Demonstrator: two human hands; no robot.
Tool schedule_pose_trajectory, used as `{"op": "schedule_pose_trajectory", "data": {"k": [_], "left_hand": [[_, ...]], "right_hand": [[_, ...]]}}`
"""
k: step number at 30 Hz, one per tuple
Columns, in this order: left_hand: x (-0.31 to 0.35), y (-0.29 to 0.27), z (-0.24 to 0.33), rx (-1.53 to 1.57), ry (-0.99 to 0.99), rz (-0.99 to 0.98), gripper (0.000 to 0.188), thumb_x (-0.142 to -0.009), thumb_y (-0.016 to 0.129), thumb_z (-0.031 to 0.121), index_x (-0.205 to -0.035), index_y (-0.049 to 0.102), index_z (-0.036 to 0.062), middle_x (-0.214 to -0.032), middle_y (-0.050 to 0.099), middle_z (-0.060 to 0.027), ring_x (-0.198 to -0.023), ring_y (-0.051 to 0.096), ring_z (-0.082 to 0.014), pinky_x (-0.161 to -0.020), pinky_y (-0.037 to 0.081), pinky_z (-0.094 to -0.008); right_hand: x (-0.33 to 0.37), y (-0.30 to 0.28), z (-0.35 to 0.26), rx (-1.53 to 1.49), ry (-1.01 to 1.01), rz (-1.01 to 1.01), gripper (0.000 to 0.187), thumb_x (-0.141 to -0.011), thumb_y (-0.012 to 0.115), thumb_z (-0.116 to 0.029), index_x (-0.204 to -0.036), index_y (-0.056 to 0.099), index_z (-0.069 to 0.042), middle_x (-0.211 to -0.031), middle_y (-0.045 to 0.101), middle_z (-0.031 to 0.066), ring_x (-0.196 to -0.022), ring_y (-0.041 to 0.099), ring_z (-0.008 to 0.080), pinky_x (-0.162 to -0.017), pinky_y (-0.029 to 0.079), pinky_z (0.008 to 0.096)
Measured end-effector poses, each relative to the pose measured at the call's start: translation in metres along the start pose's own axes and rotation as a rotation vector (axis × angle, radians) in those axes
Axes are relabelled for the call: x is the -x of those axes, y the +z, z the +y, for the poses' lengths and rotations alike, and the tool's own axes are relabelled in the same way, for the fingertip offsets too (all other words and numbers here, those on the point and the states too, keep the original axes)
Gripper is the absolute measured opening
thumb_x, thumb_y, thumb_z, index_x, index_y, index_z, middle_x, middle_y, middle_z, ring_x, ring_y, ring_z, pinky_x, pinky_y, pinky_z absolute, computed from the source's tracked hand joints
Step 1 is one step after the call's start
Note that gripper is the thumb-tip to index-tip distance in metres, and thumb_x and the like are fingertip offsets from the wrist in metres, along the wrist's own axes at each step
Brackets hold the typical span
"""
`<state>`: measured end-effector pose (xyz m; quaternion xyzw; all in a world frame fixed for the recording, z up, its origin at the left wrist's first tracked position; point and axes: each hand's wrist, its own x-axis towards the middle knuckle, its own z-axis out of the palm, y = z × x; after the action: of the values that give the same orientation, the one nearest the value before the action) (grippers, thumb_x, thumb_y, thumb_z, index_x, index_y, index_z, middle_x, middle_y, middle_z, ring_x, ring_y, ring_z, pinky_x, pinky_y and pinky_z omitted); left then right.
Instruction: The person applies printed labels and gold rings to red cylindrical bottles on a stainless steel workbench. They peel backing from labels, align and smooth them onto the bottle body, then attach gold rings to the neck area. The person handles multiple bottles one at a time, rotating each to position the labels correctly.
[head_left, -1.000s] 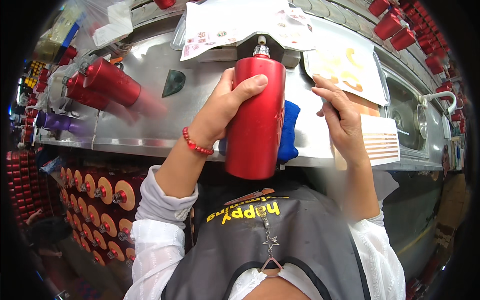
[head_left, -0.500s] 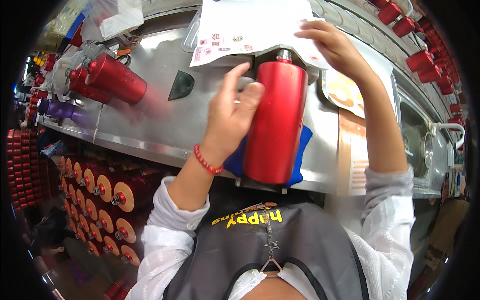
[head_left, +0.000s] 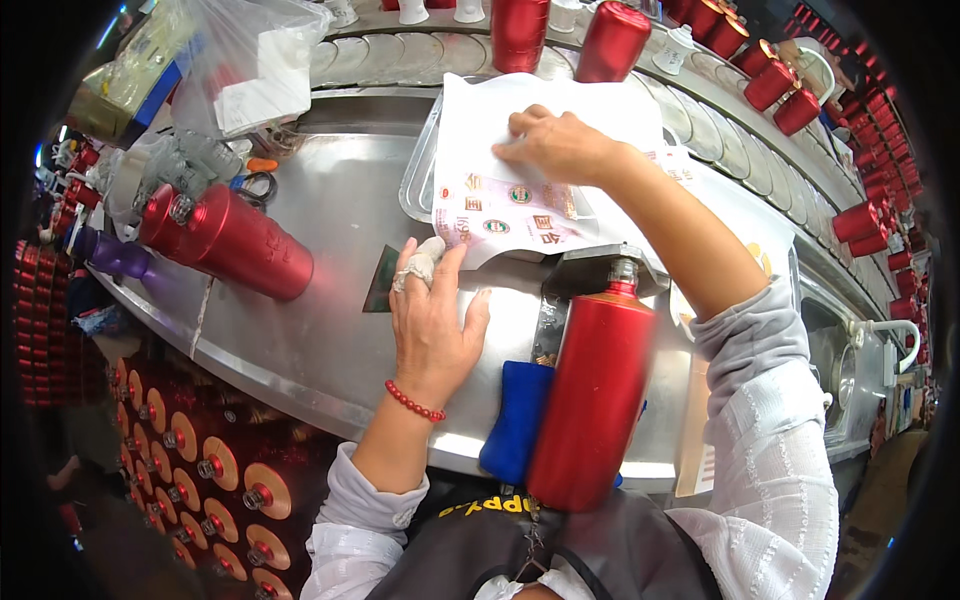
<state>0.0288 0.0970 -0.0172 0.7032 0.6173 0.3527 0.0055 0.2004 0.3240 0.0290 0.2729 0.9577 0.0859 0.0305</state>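
My right hand [head_left: 560, 145] lies over the white printed sheet [head_left: 590, 100] with its fingers bent; whether a decal or paper edge is between the fingertips is hidden. The sheet rests on a clear tray [head_left: 415, 180]. Just below the sheet's lower left corner, my left hand [head_left: 432, 325] has its fingers apart and holds nothing. A finger of it is wrapped in white, and its fingertips come close to the sheet. Right of it, untouched, a red bottle [head_left: 595, 395] lies with its neck toward a metal bracket [head_left: 600, 268], beside a blue cushion [head_left: 515, 420].
Two red bottles [head_left: 250, 245] lie at the left, near scissors [head_left: 258, 188] and a plastic bag [head_left: 235, 80]. A dark green flat piece [head_left: 382, 280] sits by my left hand. Behind runs a plated conveyor [head_left: 400, 55] carrying bottles. Several bottles [head_left: 215, 470] are stacked below left; a sink [head_left: 835, 350] stands right.
My left hand has left the bottle's side and moved left. My right hand has shifted left over the sheet. The view has moved, so the bottle appears lower.
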Motion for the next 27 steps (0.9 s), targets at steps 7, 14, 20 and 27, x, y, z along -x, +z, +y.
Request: {"op": "schedule_pose_trajectory", "data": {"k": [7, 14, 20, 27], "left_hand": [[0.002, 0.003, -0.005, 0.115, -0.015, -0.035, 0.062, -0.083, 0.072, 0.017, -0.138, 0.048, 0.0014, -0.133, 0.046, -0.0283, -0.128, 0.040, -0.0474, -0.108, 0.034, -0.0534], [0.005, 0.008, -0.009, 0.339, -0.206, -0.014, 0.074, -0.082, 0.073, 0.013, -0.144, 0.035, -0.0001, -0.132, 0.045, -0.0294, -0.126, 0.042, -0.0446, -0.107, 0.035, -0.0504], [-0.003, 0.006, -0.012, 1.278, -0.738, -0.021, 0.056, -0.100, 0.059, 0.025, -0.145, 0.034, 0.0015, -0.125, 0.057, -0.0107, -0.113, 0.058, -0.0212, -0.094, 0.047, -0.0335], [-0.012, 0.006, -0.023, 1.350, -0.852, -0.103, 0.028, -0.101, 0.057, 0.030, -0.113, 0.058, 0.0053, -0.102, 0.066, -0.0048, -0.090, 0.063, -0.0158, -0.081, 0.048, -0.0283]], "right_hand": [[-0.004, 0.011, -0.012, -0.195, -0.247, 0.129, 0.055, -0.081, 0.062, 0.004, -0.127, 0.069, -0.026, -0.129, 0.057, 0.0087, -0.122, 0.053, 0.0284, -0.092, 0.055, 0.0377], [-0.021, 0.005, 0.001, -0.013, -0.041, 0.097, 0.056, -0.082, 0.061, 0.009, -0.124, 0.069, -0.027, -0.131, 0.055, 0.0065, -0.123, 0.053, 0.0259, -0.093, 0.055, 0.0354], [-0.026, 0.015, -0.018, -0.159, -0.321, 0.176, 0.056, -0.081, 0.067, 0.000, -0.128, 0.068, -0.031, -0.126, 0.058, 0.0051, -0.120, 0.054, 0.0262, -0.088, 0.058, 0.0352], [-0.044, 0.031, 0.007, 0.077, -0.090, 0.191, 0.035, -0.082, 0.071, -0.001, -0.114, 0.071, -0.013, -0.126, 0.059, 0.0089, -0.119, 0.057, 0.0260, -0.086, 0.056, 0.0355]]}}
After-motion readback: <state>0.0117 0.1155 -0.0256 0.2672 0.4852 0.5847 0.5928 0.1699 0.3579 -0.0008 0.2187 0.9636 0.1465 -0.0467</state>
